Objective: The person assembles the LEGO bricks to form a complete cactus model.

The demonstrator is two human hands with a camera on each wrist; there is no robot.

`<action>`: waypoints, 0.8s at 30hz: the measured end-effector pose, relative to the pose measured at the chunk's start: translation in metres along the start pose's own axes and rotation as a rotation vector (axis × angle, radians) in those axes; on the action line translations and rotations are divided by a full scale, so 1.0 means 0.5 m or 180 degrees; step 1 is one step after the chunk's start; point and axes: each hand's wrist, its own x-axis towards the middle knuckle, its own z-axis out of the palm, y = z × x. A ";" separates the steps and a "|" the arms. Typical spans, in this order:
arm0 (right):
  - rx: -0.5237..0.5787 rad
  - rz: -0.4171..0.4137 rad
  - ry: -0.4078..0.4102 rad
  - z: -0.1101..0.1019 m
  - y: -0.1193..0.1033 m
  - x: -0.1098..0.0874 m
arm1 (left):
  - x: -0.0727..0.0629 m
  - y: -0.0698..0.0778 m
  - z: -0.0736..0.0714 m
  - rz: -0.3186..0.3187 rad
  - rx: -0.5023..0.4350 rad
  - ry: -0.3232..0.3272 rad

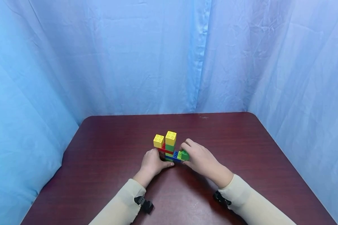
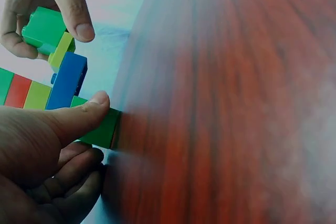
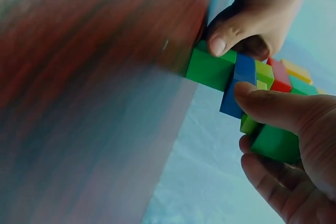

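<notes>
A toy-brick structure [image 1: 169, 152] stands on the table, with green, blue, lime, red and yellow bricks. My left hand [image 1: 151, 163] grips it low on its left. In the left wrist view, that thumb lies across the green bottom brick [image 2: 102, 129], fingers curled behind. At the structure's right end, my right hand [image 1: 200, 156] holds a green brick [image 1: 185, 155] on top of a lime brick [image 1: 179, 155]. The lime brick sits on the blue brick [image 3: 239, 85]. Two yellow bricks top the structure, one on the red plate [image 1: 169, 151] and one on the taller column.
The dark red-brown table [image 1: 115, 134] extends around both hands. Light blue curtains [image 1: 140, 56] hang behind it and along both sides. Each sleeve carries a black wrist device [image 1: 144, 203] near the cuff.
</notes>
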 end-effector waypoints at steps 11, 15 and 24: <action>0.0105 0.0055 0.0078 0.013 0.028 -0.002 | -0.010 -0.028 -0.048 0.0451 -0.0798 0.0101; 0.0190 0.0063 0.0142 0.015 0.038 -0.004 | -0.005 -0.030 -0.061 0.0729 -0.0943 0.0459; 0.0640 0.0180 0.0074 0.014 0.051 0.002 | -0.004 -0.016 -0.067 0.1119 -0.0700 0.0771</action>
